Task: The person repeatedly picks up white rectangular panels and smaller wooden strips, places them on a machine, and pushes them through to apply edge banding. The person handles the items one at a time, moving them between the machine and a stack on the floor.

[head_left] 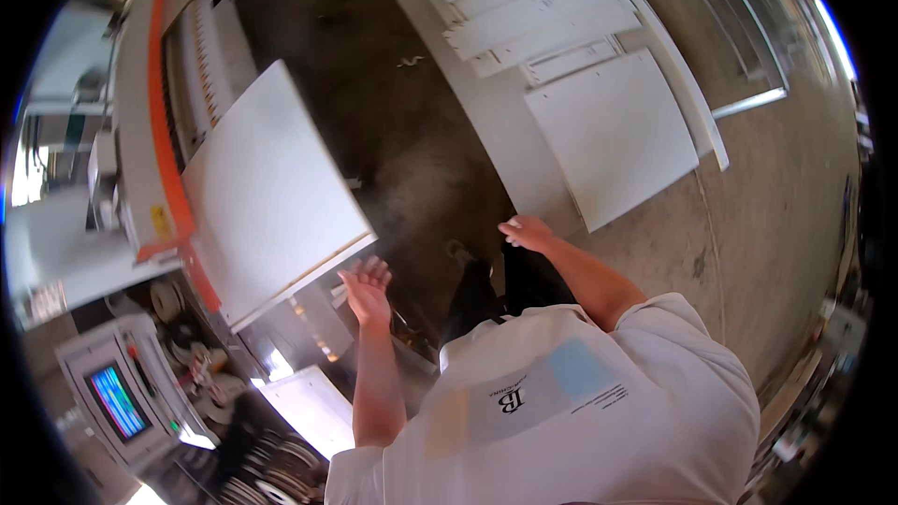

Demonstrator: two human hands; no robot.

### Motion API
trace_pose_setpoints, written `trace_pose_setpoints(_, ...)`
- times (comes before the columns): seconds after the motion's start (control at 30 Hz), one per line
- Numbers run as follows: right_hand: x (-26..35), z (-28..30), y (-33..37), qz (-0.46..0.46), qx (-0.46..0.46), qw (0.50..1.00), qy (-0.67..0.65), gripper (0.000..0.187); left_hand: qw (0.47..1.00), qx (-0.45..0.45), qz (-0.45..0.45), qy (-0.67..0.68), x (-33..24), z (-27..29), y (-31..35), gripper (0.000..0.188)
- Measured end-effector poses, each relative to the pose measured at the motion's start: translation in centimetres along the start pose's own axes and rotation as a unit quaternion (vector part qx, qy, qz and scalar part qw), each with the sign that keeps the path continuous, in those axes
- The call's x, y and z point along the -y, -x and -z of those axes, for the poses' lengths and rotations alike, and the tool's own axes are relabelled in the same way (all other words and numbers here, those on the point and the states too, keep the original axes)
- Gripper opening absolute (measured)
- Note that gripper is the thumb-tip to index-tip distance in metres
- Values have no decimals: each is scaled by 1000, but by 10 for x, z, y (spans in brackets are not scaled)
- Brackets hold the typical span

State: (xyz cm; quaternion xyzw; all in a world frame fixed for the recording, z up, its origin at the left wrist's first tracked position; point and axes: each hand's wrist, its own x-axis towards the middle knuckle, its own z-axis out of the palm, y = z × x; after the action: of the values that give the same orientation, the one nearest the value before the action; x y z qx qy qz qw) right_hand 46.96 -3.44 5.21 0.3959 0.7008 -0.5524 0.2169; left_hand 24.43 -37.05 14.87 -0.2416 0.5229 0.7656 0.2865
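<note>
My left hand [367, 290] is empty, fingers apart, just beside the near corner of the white panel [276, 196] at the orange-trimmed machine [166, 150]. Right hand [529, 233] is curled near the stacked white boards [613, 136]; can't tell if it's pinching anything. Seems I'm between grips; lifting either calls for fingers under an edge.

Grey control console [161, 411] with a lit, striped screen [119, 400] at eight o'clock, stacked reels [281, 460] at seven, pale-edged frame [751, 103] at two, wavy white scrap [410, 62] near twelve, brownish floor [781, 215] at three
</note>
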Motion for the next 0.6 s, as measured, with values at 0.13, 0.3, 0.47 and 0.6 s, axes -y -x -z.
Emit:
trace_pose_setpoints(0.13, -185, 22, -5, -129, -157, 971, -127, 49, 959, 70, 175, -210, 69, -21, 15, 48)
trace_pose_setpoints(0.3, -295, 42, -8, -229, -283, 926, -104, 54, 818, 156, 278, -479, 153, -1, 46, 32)
trace_pose_setpoints(0.47, -371, 51, -57, -242, -441, 858, -105, 64, 710, 234, 250, -615, 164, -28, 62, 30)
trace_pose_setpoints(0.6, -416, 68, -99, -280, -454, 781, -325, 71, 711, 167, 297, -615, 154, -51, 49, 29)
